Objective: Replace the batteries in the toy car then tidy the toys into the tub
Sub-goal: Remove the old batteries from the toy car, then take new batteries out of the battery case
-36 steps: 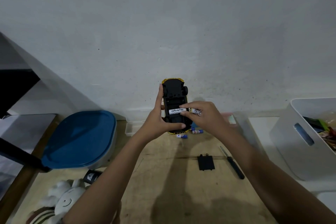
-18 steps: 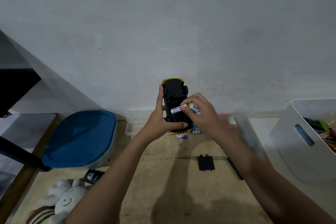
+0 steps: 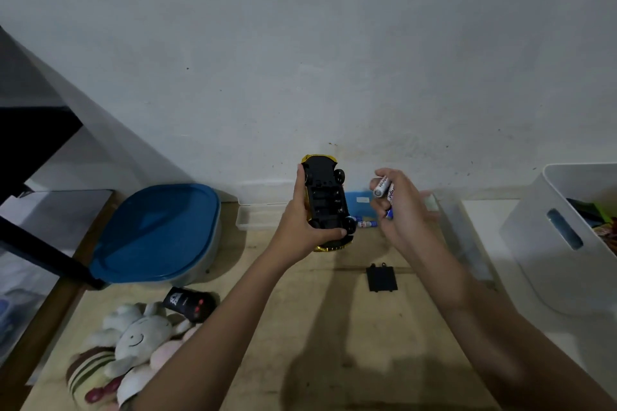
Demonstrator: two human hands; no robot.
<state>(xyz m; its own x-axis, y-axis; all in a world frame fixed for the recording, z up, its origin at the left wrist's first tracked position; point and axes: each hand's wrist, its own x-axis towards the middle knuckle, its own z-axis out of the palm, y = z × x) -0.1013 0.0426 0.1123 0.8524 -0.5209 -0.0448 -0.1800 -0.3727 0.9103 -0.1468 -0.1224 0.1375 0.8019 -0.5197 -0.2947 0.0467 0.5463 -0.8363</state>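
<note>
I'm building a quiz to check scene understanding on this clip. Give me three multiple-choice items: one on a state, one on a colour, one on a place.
1. The toy car is: A standing on its wheels; B held underside up by the left hand; C lying on its side.
2. The batteries in the right hand are mainly: A red; B green; C white.
3. The battery cover is: A lying on the wooden surface; B fitted on the toy car; C in the right hand.

Answers:
1 B: its black underside faces the camera in the left hand's grip.
2 C: white casings show in the right hand's grip.
3 A: it lies flat on the wood, apart from both hands.
</note>
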